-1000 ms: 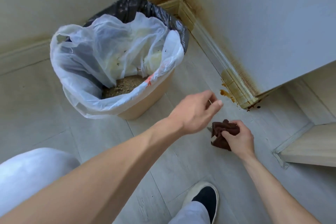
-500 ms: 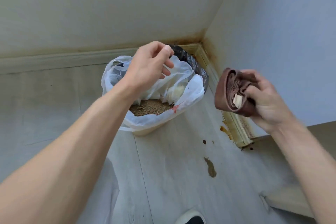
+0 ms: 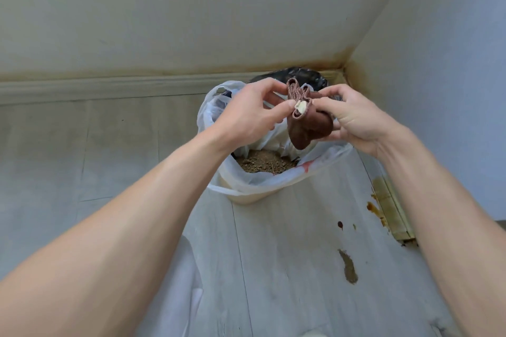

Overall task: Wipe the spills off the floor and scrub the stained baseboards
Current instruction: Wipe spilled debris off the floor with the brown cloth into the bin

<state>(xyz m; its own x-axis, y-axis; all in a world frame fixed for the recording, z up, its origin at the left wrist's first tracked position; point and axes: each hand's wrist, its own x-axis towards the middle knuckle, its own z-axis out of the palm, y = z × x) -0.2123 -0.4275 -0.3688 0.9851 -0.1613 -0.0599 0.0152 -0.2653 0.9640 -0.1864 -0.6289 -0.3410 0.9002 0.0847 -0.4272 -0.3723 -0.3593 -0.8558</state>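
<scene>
My right hand (image 3: 353,117) grips a bunched brown cloth (image 3: 306,123) held over the bin (image 3: 262,186). My left hand (image 3: 246,115) pinches a small pale scrap (image 3: 382,109) lodged in the cloth's folds. On the grey floor lie a brown smear (image 3: 349,268), a dark drop (image 3: 340,224) and an orange-brown spill (image 3: 375,209) beside the stained right baseboard (image 3: 391,208). The back baseboard (image 3: 109,87) shows yellowish staining along its top.
The bin has a white plastic liner (image 3: 323,169) over a black one (image 3: 298,76) and holds brown granular dirt (image 3: 264,163). It stands in the room's corner. My white trouser leg (image 3: 178,282) is at the bottom middle.
The view has tilted up. My right hand carried the cloth from the floor to above the bin, and my left hand came across to pinch the pale scrap in it.
</scene>
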